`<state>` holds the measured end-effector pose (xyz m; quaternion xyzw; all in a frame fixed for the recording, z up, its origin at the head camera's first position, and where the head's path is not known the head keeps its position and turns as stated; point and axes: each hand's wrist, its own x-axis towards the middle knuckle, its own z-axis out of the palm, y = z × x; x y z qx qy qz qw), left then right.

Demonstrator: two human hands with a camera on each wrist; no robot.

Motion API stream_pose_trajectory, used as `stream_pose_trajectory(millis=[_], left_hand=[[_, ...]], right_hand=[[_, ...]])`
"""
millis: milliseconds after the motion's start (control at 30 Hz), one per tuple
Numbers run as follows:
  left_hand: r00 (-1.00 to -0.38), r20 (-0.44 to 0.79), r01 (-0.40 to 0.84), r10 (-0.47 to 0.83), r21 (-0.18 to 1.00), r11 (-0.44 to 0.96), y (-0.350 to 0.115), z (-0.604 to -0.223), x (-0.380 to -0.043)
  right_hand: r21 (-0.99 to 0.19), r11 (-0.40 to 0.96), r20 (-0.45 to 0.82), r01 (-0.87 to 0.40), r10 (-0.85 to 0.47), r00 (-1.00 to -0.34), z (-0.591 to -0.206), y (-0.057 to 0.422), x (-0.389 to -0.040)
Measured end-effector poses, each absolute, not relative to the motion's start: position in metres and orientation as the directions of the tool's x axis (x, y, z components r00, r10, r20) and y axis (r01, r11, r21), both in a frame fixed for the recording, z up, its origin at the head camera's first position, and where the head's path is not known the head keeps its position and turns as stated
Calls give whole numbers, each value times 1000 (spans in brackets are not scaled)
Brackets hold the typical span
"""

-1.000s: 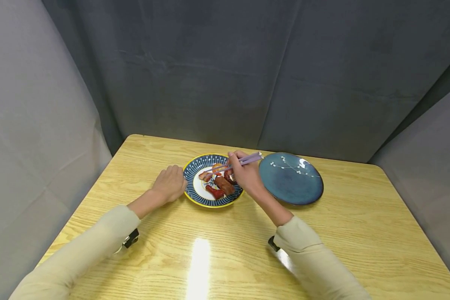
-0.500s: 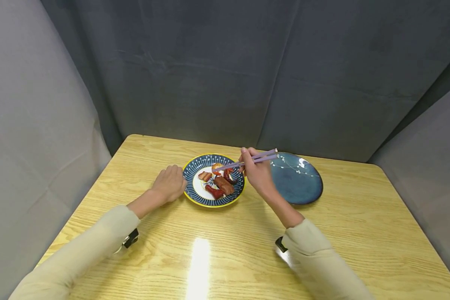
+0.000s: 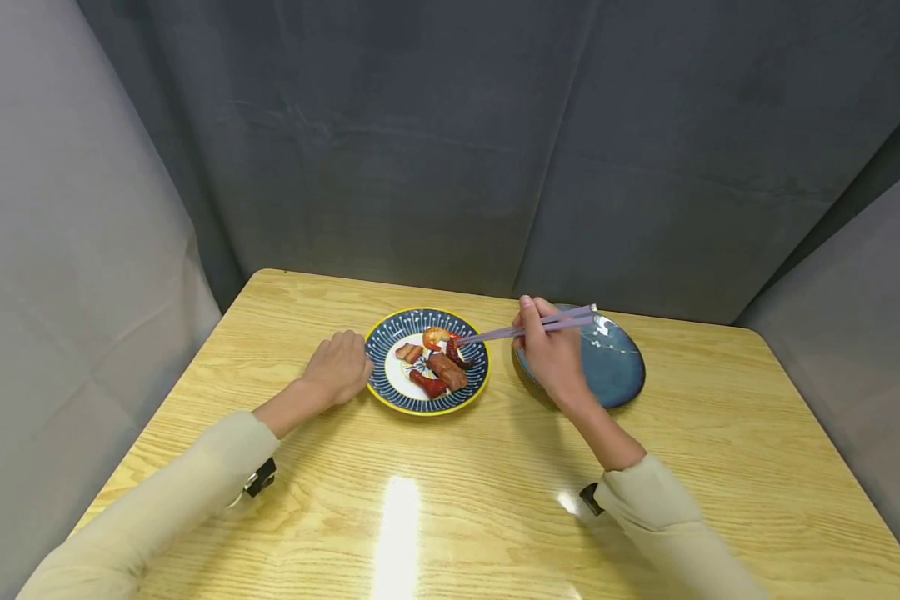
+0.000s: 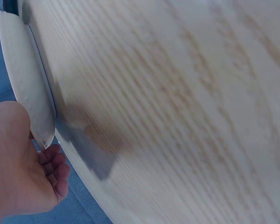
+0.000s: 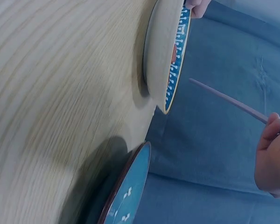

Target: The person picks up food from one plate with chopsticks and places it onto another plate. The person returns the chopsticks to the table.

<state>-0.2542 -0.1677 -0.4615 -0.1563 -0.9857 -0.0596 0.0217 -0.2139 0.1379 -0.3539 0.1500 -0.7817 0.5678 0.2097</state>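
Note:
My left hand [image 3: 337, 367] pinches the left rim of a patterned blue-and-white plate [image 3: 395, 396] with a yellow edge; in the left wrist view the thumb lies on the rim, fingers curled below. On the plate lie a striped pork slice [image 3: 408, 352], a shrimp [image 3: 433, 336], a brown meat piece [image 3: 447, 372], a red drumstick-shaped piece [image 3: 427, 383] and a dark curled piece [image 3: 456, 353]. My right hand [image 3: 551, 354] holds lilac chopsticks [image 3: 498, 332]. Their tips hang above the plate's right side with no food visible between them; the right wrist view shows them raised off the plate.
A dark blue plate [image 3: 611, 379] with white blossoms stands to the right, partly hidden beneath my right hand. Both plates sit on a wooden table [image 3: 480, 500]. A dark grey curtain [image 3: 390, 167] hangs behind the table, with paler cloth at both sides.
My right hand has moved right with the chopsticks, from over the patterned plate to over the blue plate. The tips have drawn away from the pork slice. My left hand stays on the rim.

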Motion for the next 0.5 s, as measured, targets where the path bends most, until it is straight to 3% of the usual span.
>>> stream_pose_trajectory(millis=[500], left_hand=[[-947, 65, 319, 314, 94, 943, -169, -462, -254]], right_hand=[[-770, 409, 560, -489, 66, -826, -385, 186, -232]])
